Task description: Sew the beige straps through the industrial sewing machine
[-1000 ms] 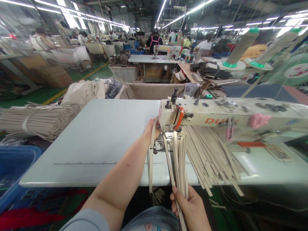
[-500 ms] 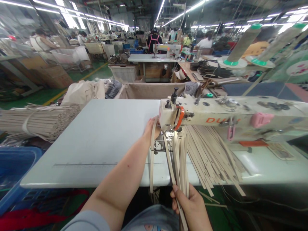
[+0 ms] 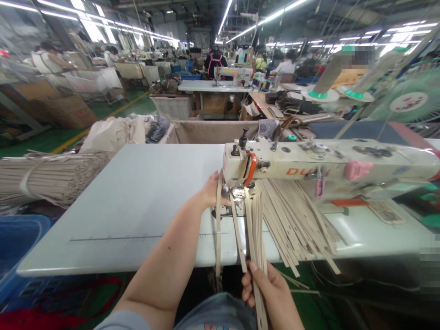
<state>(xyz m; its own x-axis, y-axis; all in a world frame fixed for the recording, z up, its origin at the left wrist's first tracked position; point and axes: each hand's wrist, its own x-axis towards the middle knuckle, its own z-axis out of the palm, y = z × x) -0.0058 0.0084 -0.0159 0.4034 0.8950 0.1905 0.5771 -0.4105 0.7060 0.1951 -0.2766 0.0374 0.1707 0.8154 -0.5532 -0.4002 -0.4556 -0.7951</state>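
Beige strips [image 3: 258,224] fill the right hand [image 3: 271,289]; the left hand [image 3: 210,191], grip unclear, lies beside a sewing machine [image 3: 285,158].

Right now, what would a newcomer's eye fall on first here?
Probably the long cream sewing machine with orange lettering, across the pale tabletop's right side. Flat beige strips fan out beneath its arm, and the right hand grips more strips near the front edge. A thick tied beige bundle lies at the far left.

Orange capitals on the arm of the sewing machine [image 3: 275,160] read "DU" — the letters after that are partly hidden by fittings. Along the bench [image 3: 165,178] runs a printed ruler scale [image 3: 117,239] — its figures too faint to read.
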